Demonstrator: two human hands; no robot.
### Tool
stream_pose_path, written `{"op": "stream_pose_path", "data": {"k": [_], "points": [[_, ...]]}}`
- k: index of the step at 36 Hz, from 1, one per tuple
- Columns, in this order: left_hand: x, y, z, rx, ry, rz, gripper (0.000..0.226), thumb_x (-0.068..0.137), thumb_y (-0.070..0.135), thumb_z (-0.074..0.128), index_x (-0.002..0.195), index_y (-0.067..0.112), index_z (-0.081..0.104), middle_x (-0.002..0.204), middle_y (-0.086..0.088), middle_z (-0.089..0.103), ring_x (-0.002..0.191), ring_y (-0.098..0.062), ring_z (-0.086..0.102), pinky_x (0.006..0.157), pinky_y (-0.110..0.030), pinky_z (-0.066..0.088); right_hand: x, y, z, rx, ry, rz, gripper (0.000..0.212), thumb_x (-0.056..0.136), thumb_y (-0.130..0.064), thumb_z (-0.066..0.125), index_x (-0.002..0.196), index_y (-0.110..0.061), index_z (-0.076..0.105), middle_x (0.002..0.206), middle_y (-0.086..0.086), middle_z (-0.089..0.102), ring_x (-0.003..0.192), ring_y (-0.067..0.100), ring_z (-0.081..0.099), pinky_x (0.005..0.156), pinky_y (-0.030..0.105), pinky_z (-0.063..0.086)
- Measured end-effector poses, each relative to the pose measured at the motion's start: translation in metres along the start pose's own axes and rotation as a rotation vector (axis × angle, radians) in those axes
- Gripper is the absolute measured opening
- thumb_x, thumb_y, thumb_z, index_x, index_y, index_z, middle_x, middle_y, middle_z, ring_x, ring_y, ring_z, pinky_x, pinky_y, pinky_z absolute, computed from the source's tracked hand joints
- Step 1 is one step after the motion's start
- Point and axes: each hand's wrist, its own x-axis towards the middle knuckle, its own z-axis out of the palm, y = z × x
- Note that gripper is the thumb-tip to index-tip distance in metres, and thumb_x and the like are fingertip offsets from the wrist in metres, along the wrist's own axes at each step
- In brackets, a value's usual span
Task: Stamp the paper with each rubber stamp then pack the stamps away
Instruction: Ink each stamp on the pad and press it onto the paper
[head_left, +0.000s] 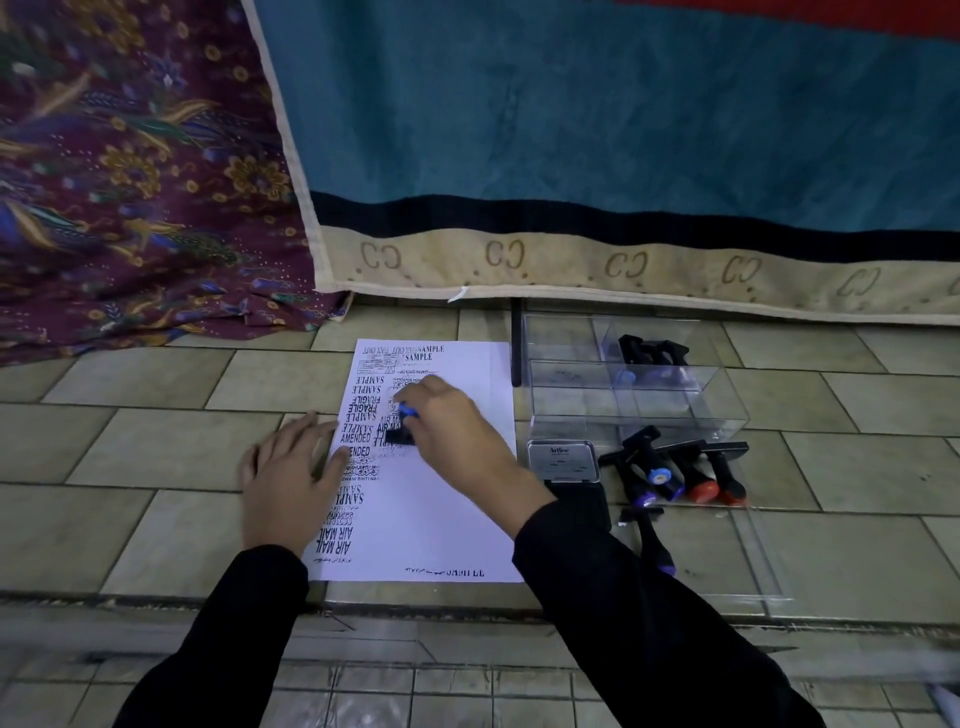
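Black sleeves (244, 623) up front, left hand (291, 478) flat, fingers straight, pinning the paper (441, 519) at its left edge, right hand (457, 431) gripping a blue-capped stamp (402, 428) base-down mid-sheet, so the clear box (623, 395) and loose stamps (685, 473) sit rightward, nearest that right hand.

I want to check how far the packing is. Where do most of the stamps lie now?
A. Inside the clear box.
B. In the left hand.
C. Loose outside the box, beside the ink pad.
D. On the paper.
C: several stamps lie in a heap just right of the ink pad, while the box holds far fewer and the right hand presses one stamp on the paper.
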Motion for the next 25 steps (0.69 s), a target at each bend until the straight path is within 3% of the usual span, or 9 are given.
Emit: {"op": "stream_pose_path", "data": {"k": [3,7,10,15,19,21,25], "points": [[0.000,0.000,0.001,0.001,-0.001,0.010,0.037,0.089,0.044,0.053,0.122,0.029,0.062,0.142,0.007,0.050,0.133,-0.018,0.040,0.112,-0.043,0.017,-0.006,0.011,-0.022,0.093,0.124,0.089,0.030,0.088,0.000,0.053,0.116,-0.006,0.061,0.111,0.013,0.057,0.090,0.029,0.062,0.086,0.038,0.050],[0.000,0.003,-0.002,0.008,-0.004,-0.003,0.044,0.086,0.049,0.046,0.122,0.029,0.062,0.141,0.007,0.051,0.133,-0.019,0.041,0.112,-0.043,0.017,-0.020,0.023,-0.051,0.153,0.280,0.140,0.025,0.084,0.000,0.059,0.106,-0.007,0.066,0.102,0.011,0.061,0.071,0.019,0.062,0.074,0.023,0.050],[-0.001,0.005,-0.004,0.006,-0.002,-0.002,0.045,0.085,0.049,0.045,0.121,0.029,0.062,0.141,0.007,0.051,0.132,-0.019,0.041,0.112,-0.042,0.017,-0.036,0.031,-0.068,0.160,0.334,0.183,0.022,0.080,-0.001,0.061,0.099,-0.009,0.067,0.095,0.005,0.062,0.067,0.015,0.059,0.068,0.022,0.051],[-0.001,0.006,-0.005,-0.003,-0.008,-0.005,0.042,0.087,0.047,0.049,0.122,0.028,0.062,0.142,0.006,0.050,0.134,-0.018,0.040,0.113,-0.042,0.016,-0.070,0.043,-0.084,0.159,0.344,0.214,0.017,0.077,0.000,0.063,0.091,-0.009,0.065,0.090,-0.002,0.061,0.065,0.012,0.058,0.059,0.018,0.050],[-0.001,0.006,-0.003,0.008,-0.008,-0.016,0.032,0.092,0.036,0.062,0.123,0.029,0.061,0.143,0.006,0.050,0.134,-0.019,0.039,0.114,-0.044,0.016,-0.100,0.054,-0.088,0.094,0.289,0.207,0.018,0.075,-0.001,0.065,0.089,-0.012,0.065,0.086,-0.002,0.058,0.065,0.011,0.055,0.061,0.016,0.048],[-0.001,0.005,-0.003,0.008,-0.016,-0.015,0.032,0.092,0.038,0.060,0.123,0.029,0.061,0.143,0.007,0.049,0.134,-0.019,0.039,0.115,-0.045,0.016,-0.110,0.059,-0.088,0.056,0.257,0.194,0.019,0.074,-0.001,0.067,0.089,-0.012,0.065,0.084,-0.001,0.058,0.065,0.013,0.055,0.062,0.018,0.047],[-0.002,0.008,-0.007,-0.007,-0.022,-0.015,0.045,0.085,0.049,0.046,0.122,0.028,0.062,0.143,0.007,0.050,0.134,-0.019,0.039,0.115,-0.043,0.016,-0.123,0.063,-0.083,0.059,0.238,0.184,0.020,0.072,-0.001,0.068,0.087,-0.012,0.065,0.079,-0.015,0.050,0.063,0.002,0.050,0.061,0.005,0.038]]}}
